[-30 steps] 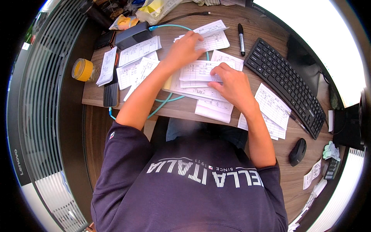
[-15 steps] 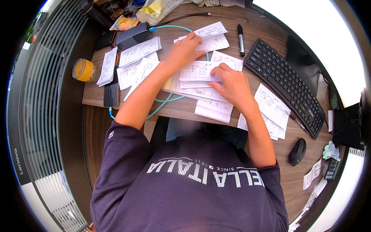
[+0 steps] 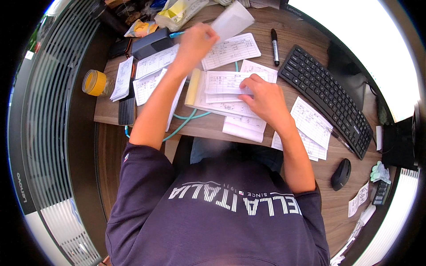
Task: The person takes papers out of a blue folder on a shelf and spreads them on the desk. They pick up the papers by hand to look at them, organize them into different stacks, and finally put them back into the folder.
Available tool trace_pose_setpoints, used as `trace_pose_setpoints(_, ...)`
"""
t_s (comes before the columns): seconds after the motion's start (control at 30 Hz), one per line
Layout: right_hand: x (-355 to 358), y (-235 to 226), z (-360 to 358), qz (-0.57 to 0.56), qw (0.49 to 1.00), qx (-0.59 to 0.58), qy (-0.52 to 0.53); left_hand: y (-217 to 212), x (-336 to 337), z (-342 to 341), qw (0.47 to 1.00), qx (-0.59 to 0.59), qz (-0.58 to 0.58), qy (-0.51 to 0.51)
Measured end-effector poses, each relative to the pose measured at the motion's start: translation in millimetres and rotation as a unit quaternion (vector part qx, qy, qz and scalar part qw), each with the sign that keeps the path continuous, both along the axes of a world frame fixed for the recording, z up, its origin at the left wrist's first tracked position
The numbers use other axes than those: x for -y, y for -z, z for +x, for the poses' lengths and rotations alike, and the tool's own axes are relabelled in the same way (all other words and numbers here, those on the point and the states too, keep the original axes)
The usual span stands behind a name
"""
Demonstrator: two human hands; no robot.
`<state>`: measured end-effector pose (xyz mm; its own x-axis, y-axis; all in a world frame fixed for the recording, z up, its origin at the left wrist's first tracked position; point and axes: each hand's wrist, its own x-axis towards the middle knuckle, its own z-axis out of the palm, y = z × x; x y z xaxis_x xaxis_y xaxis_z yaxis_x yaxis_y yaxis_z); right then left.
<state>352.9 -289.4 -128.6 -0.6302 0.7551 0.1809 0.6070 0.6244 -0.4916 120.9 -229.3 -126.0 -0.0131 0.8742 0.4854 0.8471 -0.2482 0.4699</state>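
Note:
My left hand (image 3: 198, 41) pinches a raised paper slip (image 3: 234, 20) by its left edge, showing its pale, mostly blank face. Below it on the desk lies a pile of printed slips (image 3: 233, 51). My right hand (image 3: 265, 95) is closed at the right edge of another printed slip (image 3: 224, 82), thumb and fingers at its border. That slip rests on a stack of forms beside a pad with a yellow binding strip (image 3: 193, 88). A folded slip (image 3: 244, 128) sticks out at the desk's front edge.
Left: more slips (image 3: 122, 79), a phone (image 3: 127, 108), a yellow-lidded jar (image 3: 94, 83) and a dark grey box (image 3: 152, 42). A teal cable (image 3: 193, 116) runs under the papers. Right: a marker (image 3: 275, 46), keyboard (image 3: 326, 102), mouse (image 3: 341, 174), and slips with a pen (image 3: 339, 138).
My left hand has lifted a slip off the upper pile and moved up and left with it. My right hand has stayed on its slip.

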Motion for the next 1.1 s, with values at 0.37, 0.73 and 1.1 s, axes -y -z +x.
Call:
trace_pose_setpoints(0.37,1,4,1,0.017,1.0,-0.018,0.006,-79,47,12,0.963,-0.169,0.212,-0.004)
trace_pose_setpoints(0.73,1,7,5,0.01,0.999,-0.051,0.004,-37,91,37,0.968,-0.174,-0.04,0.177)
trace_pose_setpoints(1.1,-4,8,8,0.0,0.998,-0.055,-0.003,-27,81,27,0.944,-0.048,-0.206,0.254)
